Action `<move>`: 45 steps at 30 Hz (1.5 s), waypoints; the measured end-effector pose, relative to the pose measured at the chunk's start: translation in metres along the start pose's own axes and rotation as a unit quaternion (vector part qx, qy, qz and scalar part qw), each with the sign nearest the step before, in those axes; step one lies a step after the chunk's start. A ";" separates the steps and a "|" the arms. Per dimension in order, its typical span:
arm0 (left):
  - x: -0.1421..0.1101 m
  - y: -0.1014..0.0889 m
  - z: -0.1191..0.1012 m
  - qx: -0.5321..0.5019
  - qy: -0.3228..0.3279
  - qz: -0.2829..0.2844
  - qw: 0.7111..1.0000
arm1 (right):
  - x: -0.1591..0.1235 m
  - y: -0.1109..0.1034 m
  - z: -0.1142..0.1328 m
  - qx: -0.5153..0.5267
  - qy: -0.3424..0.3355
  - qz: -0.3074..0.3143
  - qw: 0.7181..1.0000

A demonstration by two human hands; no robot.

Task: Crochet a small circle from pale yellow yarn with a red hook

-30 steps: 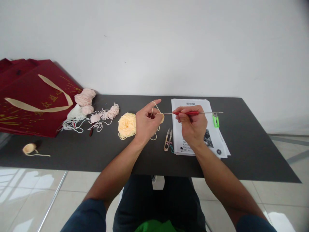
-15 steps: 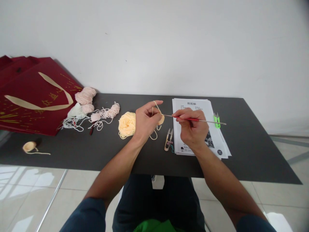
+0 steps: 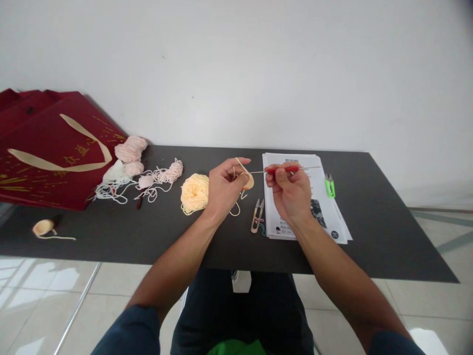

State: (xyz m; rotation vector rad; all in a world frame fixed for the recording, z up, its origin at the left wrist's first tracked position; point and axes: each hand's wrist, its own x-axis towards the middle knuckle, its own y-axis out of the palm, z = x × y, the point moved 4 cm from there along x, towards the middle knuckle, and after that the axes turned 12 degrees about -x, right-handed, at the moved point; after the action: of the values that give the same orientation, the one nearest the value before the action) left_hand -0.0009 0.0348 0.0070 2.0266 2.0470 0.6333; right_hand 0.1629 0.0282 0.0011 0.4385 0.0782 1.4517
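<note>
My left hand [image 3: 223, 187] pinches a small round cream crochet piece [image 3: 249, 182], with a cream strand looped over its raised forefinger. My right hand [image 3: 290, 192] grips a red-handled crochet hook [image 3: 283, 169] held almost level, its metal tip pointing left at the piece. Just left of my left hand a loose ball of cream yarn [image 3: 194, 193] lies on the dark table [image 3: 369, 231]. A stack of printed sheets [image 3: 295, 162] lies under my right hand.
Small thread snips [image 3: 256, 216] lie between my hands, and green-handled snips [image 3: 329, 185] sit right of the sheets. Pink and white yarn bundles [image 3: 129, 150] and tangled strands [image 3: 166, 173] lie at the left beside a dark red bag [image 3: 48, 148]. A small cream piece [image 3: 43, 227] rests near the left edge.
My right hand has lifted the hook from a downward slant to nearly level and drawn closer to the left hand. The left hand has hardly moved.
</note>
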 end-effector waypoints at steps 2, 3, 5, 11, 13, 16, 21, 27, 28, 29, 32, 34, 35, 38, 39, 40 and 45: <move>0.001 0.000 0.002 -0.018 -0.011 -0.002 1.000 | 0.000 0.003 -0.005 0.023 0.048 -0.007 0.999; 0.001 0.001 0.003 -0.028 -0.016 -0.006 0.999 | -0.001 0.004 -0.007 0.028 0.065 -0.012 0.997; 0.002 0.000 0.003 -0.047 -0.023 -0.018 0.998 | -0.003 0.007 -0.009 0.032 0.083 -0.021 0.996; 0.006 -0.001 0.002 -0.062 0.015 -0.021 0.998 | -0.006 0.010 -0.007 0.025 0.081 -0.039 0.996; 0.005 -0.001 0.003 -0.053 0.021 -0.012 0.998 | -0.007 0.011 -0.006 0.029 0.080 -0.045 0.995; 0.004 -0.001 0.002 -0.019 0.019 -0.009 1.000 | -0.009 0.014 -0.006 0.025 0.071 -0.041 0.996; 0.004 0.001 0.004 -0.023 -0.002 -0.002 1.000 | -0.012 0.013 -0.005 -0.053 -0.008 -0.046 0.997; 0.006 0.001 0.009 -0.166 -0.051 -0.039 0.984 | -0.028 0.011 0.005 -0.286 -0.209 -0.058 0.933; 0.007 0.001 0.009 -0.186 -0.065 -0.045 0.979 | -0.031 0.012 0.007 -0.312 -0.251 -0.040 0.915; 0.007 0.001 0.009 -0.202 -0.080 -0.049 0.975 | -0.034 0.013 0.008 -0.326 -0.287 -0.028 0.900; 0.007 0.002 0.008 -0.236 -0.120 -0.048 0.963 | -0.032 0.014 0.005 -0.309 -0.284 -0.004 0.908; 0.007 0.002 0.007 -0.243 -0.136 -0.042 0.960 | -0.025 0.012 0.001 -0.236 -0.197 -0.008 0.952; 0.008 0.002 0.006 -0.241 -0.139 -0.039 0.960 | -0.021 0.011 -0.002 -0.182 -0.143 -0.013 0.973; 0.007 0.002 0.005 -0.216 -0.132 -0.029 0.967 | -0.012 0.012 -0.004 -0.040 -0.027 -0.007 0.999; 0.007 0.003 0.004 -0.205 -0.126 -0.025 0.970 | -0.010 0.013 -0.003 -0.017 -0.011 -0.006 1.000; 0.006 0.003 0.004 -0.193 -0.120 -0.019 0.974 | -0.009 0.013 -0.001 -0.002 -0.004 -0.006 1.000; 0.006 0.003 0.001 -0.157 -0.103 -0.003 0.982 | -0.006 0.008 0.006 -0.008 -0.013 -0.024 1.000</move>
State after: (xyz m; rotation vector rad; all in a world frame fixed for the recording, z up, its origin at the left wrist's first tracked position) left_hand 0.0014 0.0413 0.0085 1.8197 1.7141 0.6673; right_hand 0.1566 0.0218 0.0078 0.4395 0.0558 1.3980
